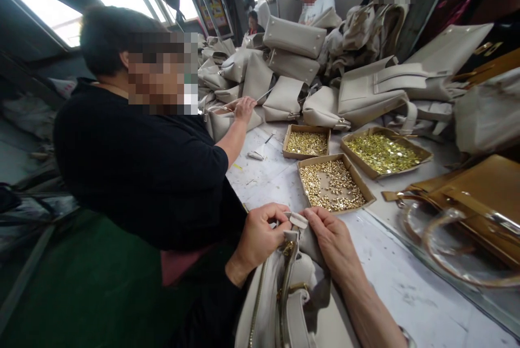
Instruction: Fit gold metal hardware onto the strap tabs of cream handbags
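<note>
Scuffed white table [270,188] in this windowed workroom, green floor [109,277] down to the left, heaped bags [296,37] crowding the far side. And the beige bag [335,321] sits low in view, close to the wearer, long axis running away, its upper end pointing at the nearest cardboard tray [363,183]. Left hand [260,237] pinching the pale tab [298,220], right hand [331,237] closed on the bag's edge just beside it! A black-shirted co-worker [138,153] hems the left; rightward, white tabletop stretches to the tan bag [483,191].
</note>
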Tool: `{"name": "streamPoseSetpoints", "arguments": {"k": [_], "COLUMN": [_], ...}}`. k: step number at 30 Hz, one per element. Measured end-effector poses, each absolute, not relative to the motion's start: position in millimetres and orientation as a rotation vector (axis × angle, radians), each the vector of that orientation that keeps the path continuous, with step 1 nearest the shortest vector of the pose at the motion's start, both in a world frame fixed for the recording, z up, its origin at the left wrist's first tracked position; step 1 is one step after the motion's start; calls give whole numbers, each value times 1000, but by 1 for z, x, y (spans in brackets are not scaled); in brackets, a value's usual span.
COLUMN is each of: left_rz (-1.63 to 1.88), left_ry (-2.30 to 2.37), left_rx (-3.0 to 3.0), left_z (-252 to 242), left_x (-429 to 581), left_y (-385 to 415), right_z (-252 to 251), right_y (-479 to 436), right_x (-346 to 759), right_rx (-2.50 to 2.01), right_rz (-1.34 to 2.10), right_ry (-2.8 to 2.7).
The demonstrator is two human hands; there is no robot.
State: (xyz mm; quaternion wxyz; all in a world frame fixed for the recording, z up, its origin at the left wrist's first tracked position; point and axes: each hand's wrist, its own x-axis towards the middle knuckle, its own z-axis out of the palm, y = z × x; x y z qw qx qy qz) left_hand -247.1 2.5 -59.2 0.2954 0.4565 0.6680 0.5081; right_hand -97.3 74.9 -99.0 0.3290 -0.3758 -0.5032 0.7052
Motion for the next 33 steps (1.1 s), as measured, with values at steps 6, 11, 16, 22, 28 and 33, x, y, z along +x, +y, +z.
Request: {"name": "streamPoseSetpoints", "arguments": {"k": [6, 11, 16, 22, 28, 33], "left_rz": [1329, 1347, 1329, 1319, 1316, 1323], "left_ry": [1790, 1792, 1832, 1856, 1847, 1831], "left_rx": [1102, 1079, 1124, 1212, 1224, 1191], "left_z": [-60, -61, -61, -60, -61, -64], "left_x": [-246, -247, -248, -247, -249, -251], "left_y": [2, 3, 0, 1, 1, 1], "right_z": [-93, -99, -101, -98, -95, -96], "right_y": [75, 76, 78, 78, 79, 79], "right_x": [-89, -89, -92, -96, -98, -100], "right_rx": [-918, -888, -864, -891, -893, -920], "right_rz": [1833, 1881, 2004, 2146, 2132, 2089], "right_ry": [-1562, -1532, -1381, -1127, -1128, -1161]}}
